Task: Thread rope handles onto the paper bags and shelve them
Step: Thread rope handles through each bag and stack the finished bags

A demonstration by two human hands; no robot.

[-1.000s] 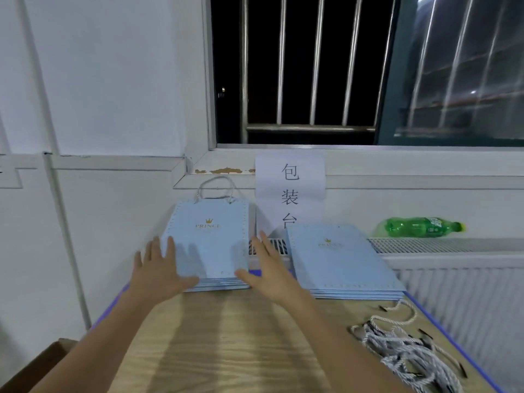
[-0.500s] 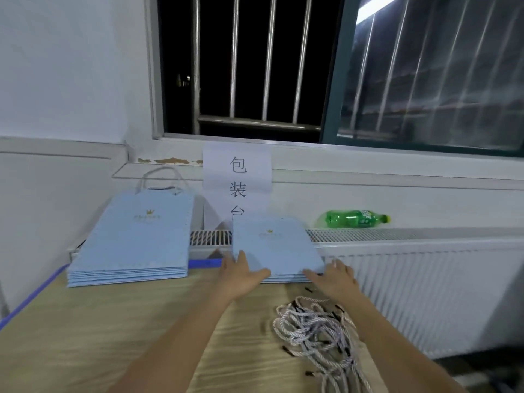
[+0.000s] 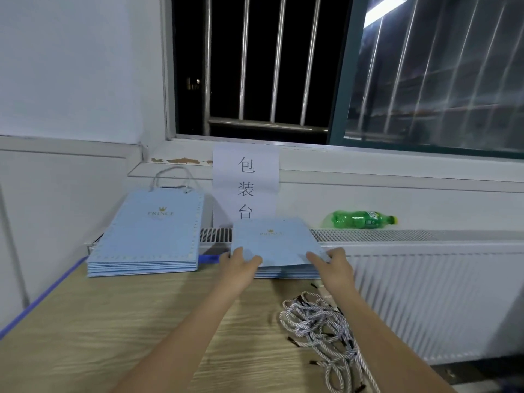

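Both hands, left hand [image 3: 241, 265] and right hand [image 3: 331, 265], pinch the top flat light-blue paper bag [image 3: 275, 242] off its 12 o'clock stack, probably for threading.

A packing station in a plain workroom. A paper sign [image 3: 245, 182] on the wall reads "包装台", packing table. Below it a wood-grain table [image 3: 99, 330] carries two stacks of flat blue paper bags [image 3: 147, 236] and a heap of rope handles [image 3: 326, 327]. A barred window [image 3: 255, 66] and a white radiator [image 3: 425, 293] stand behind.
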